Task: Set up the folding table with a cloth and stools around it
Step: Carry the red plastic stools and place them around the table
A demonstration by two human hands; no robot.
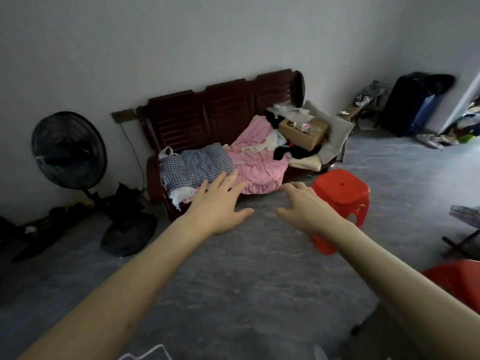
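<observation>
A person's two bare arms reach forward over a grey floor toward a dark wooden bench against a white wall. The left hand and right hand are both released, fingers spread, holding nothing; neither grip touches anything.

On the bench seat lies a crumpled pile: a blue-and-white checked cloth at the left end, a pink cloth beside it, and a cardboard box at the right end. The checked cloth is bunched, its long axis running roughly along the seat, left to right. The left hand's fingertips hover just in front of it.

A red plastic stool stands upright on the floor, just beyond the right hand. Another red shape, partly seen, sits at the right edge. No folding table is clearly visible.

The step in hand appears to be fetching the cloth. The next move likely calls for both hands closing on the checked fabric and lifting it free of the pile.
</observation>
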